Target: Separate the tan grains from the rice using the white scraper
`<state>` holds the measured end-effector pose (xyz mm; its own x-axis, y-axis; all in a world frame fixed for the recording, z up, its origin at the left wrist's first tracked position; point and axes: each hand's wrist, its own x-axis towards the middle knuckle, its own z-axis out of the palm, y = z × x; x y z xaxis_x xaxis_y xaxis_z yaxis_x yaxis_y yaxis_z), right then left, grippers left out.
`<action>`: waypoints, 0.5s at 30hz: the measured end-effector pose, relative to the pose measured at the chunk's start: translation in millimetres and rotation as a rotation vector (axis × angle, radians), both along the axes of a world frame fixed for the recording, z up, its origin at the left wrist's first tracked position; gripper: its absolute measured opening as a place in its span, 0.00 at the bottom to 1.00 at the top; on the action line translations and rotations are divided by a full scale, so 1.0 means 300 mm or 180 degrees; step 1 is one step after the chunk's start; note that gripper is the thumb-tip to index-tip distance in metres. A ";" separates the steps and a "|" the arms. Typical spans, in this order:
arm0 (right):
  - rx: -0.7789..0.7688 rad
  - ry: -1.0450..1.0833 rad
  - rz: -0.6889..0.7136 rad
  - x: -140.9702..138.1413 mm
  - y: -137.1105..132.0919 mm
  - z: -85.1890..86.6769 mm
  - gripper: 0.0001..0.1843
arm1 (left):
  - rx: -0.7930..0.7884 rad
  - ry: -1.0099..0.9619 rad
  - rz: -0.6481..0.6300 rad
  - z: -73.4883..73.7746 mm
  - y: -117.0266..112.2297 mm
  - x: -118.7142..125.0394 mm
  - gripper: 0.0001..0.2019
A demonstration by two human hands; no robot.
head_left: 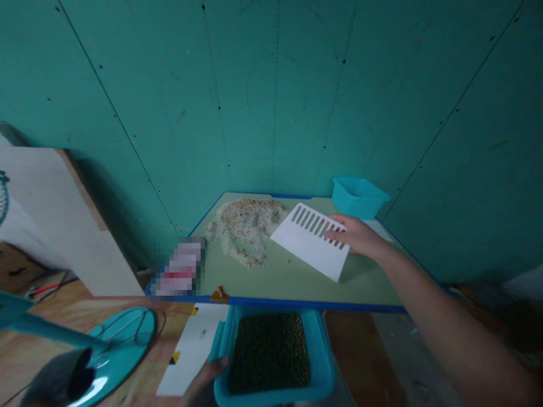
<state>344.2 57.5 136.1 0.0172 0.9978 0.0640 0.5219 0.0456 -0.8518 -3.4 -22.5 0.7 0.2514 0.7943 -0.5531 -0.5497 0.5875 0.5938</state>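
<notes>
My right hand (355,234) grips the slotted end of a flat white plastic scraper (307,251), fingertips showing through its slots. The scraper is tilted above the table, just right of a spread pile of whitish grains mixed with yellow-brown kernels (248,226). At the table's near edge, my left hand (212,373) is closed on the left side of a turquoise basin (323,362), thumb near its rim and the other fingers hidden. Inside the basin lies a layer of small dark green beans (267,350), with yellowish kernels along its right side.
A small turquoise bin (360,195) stands at the table's back right corner. A blurred-out flat item (182,268) lies at the table's left end. Blue trim edges the table (297,291). At left are a round turquoise stand base (121,345) and a leaning white board (55,209).
</notes>
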 end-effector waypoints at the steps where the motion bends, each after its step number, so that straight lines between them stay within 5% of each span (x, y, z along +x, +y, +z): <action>1: -0.0090 0.0181 -0.0079 0.023 0.000 -0.009 0.17 | 0.0022 -0.0021 -0.0025 0.003 0.003 0.004 0.06; 7: -0.0474 0.0484 -0.0157 0.117 0.033 -0.060 0.16 | 0.0048 -0.0279 -0.0445 0.038 0.008 0.001 0.12; 11: -0.0740 0.0517 -0.0170 0.135 0.062 -0.084 0.18 | -0.0067 -0.0360 -0.0372 0.070 0.002 0.010 0.23; 15: -0.0950 0.0623 0.0186 0.112 0.060 -0.100 0.22 | -0.0097 -0.0224 -0.0382 0.048 0.003 0.013 0.27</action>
